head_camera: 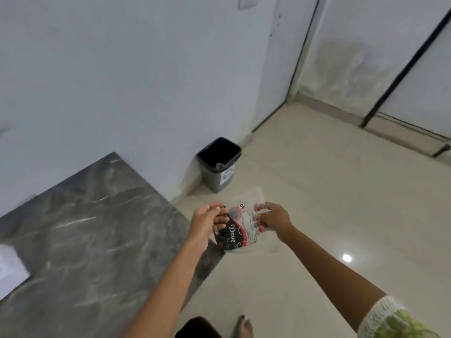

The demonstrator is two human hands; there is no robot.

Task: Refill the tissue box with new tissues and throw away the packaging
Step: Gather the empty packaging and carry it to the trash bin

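Packaging (pixel 240 228) — a clear plastic wrapper printed in black, red and white — hangs in the air between both hands, out over the pale tiled floor (pixel 317 191). The left hand (pixel 207 222) pinches its dark printed edge between thumb and fingers; the right hand (pixel 274 218) grips the clear side, fingers curled into the film. A grey bin (pixel 219 164) stands open beyond the hands, against the white wall (pixel 109 81), with something small and pale lying inside it. Bare floor separates the wrapper from the bin, well apart. To the left, the dark marbled surface (pixel 85 228) juts out, its corner just beneath the left forearm, and a white object sits at its far-left edge — too blurred to identify. One bare foot (pixel 244 326) shows at the bottom edge.
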